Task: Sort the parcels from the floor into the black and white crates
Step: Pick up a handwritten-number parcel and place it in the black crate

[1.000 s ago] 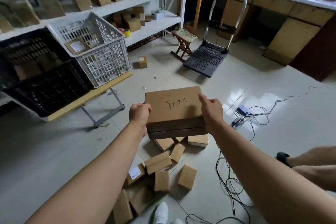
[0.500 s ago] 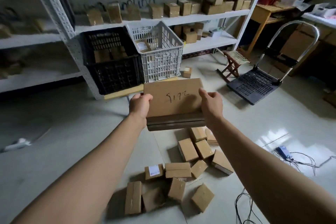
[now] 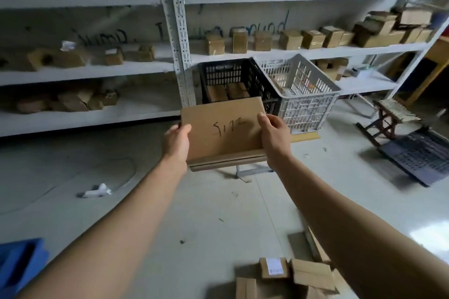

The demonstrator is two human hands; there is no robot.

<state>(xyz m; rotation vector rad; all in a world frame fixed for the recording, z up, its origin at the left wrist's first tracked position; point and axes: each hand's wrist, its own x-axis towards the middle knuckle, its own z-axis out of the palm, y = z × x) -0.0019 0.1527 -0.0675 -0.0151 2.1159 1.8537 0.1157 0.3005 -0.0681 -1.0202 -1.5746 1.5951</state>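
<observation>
Parcel (image 3: 223, 133) mid-carry, held by left hand (image 3: 176, 143) and right hand (image 3: 274, 136), fingers curled round its ends. Next: pick black crate (image 3: 226, 73) or white crate (image 3: 306, 104), lower in.

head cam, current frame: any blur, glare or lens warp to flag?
Head view: wide-angle warp bends the shelf upright; the parcels on the left shelves are dim and smeared; the held parcel and its scrawl are legible; a bright glare patch sits on the floor at lower right; the floor parcels at the bottom edge are soft.
</observation>
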